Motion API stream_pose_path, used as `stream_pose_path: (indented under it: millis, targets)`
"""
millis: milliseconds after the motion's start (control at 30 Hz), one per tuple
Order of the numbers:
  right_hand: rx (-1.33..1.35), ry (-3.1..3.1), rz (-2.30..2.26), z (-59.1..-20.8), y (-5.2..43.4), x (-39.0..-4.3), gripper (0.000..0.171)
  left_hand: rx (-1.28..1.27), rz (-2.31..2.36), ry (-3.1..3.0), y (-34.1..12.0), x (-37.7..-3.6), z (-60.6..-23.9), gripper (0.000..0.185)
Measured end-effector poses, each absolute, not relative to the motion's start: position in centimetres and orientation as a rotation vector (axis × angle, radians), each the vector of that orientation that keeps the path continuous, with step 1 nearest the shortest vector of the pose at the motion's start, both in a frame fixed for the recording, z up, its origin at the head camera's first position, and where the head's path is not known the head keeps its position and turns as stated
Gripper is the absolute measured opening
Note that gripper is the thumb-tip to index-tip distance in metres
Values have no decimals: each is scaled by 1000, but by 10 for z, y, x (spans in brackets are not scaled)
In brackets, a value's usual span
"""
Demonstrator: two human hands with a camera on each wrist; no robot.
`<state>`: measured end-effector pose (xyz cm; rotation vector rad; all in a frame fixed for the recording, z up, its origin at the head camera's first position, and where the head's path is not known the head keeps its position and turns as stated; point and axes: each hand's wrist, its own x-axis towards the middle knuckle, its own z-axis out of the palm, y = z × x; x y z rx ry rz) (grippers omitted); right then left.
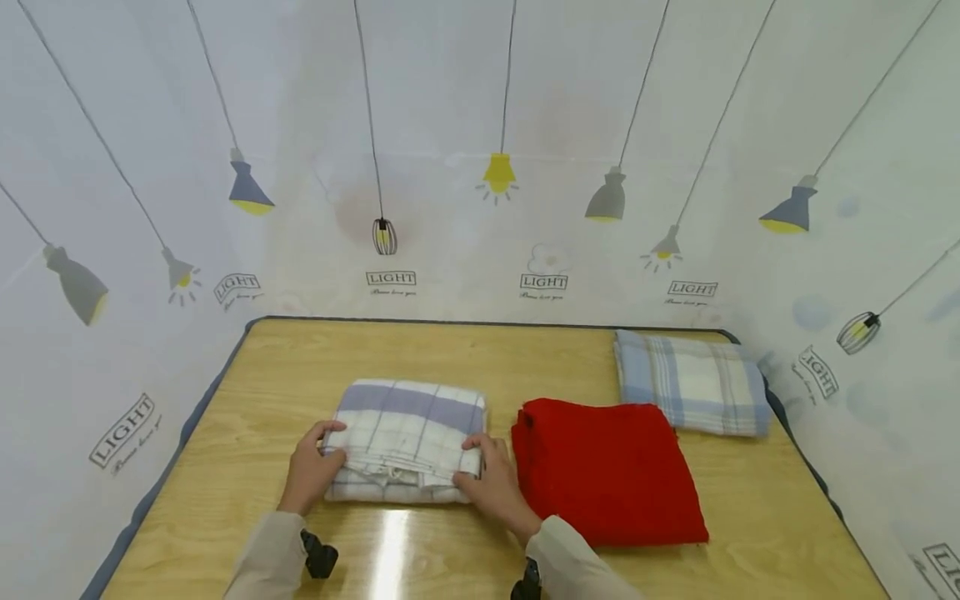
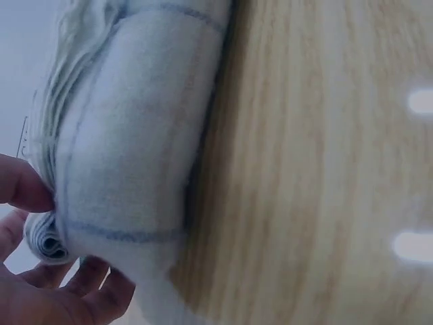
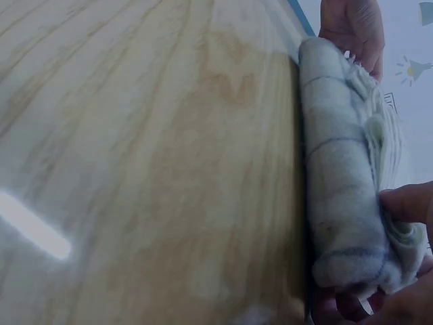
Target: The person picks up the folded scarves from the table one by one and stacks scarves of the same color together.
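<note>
A folded white checked cloth (image 1: 405,433) with a wide lilac stripe and thin bluish lines lies on the wooden table (image 1: 420,350). My left hand (image 1: 311,467) pinches its left end; in the left wrist view the thumb (image 2: 24,186) presses the layered folds from above, fingers (image 2: 108,298) lower down. At the opposite end my right hand (image 1: 495,483) pinches the folds, thumb (image 3: 409,202) on top and fingertips beneath the thick rolled front edge. Stacked layers and some fringe show along the near side in the right wrist view.
Right beside the right hand is a folded red cloth (image 1: 607,475). Behind it, in the back right corner, a folded blue and white plaid cloth (image 1: 690,383) lies. White curtains printed with lamps (image 1: 450,100) rise along the table's back and sides.
</note>
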<state>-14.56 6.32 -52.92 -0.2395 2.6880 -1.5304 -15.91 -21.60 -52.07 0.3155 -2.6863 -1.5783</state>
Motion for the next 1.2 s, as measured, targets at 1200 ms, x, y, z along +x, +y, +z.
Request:
stream_pose_path:
  millis: [1200]
  targets:
    - [-327,2568,-1498,-502,90,-160,26,172,-1328,-2670,-205,-168,-497,33]
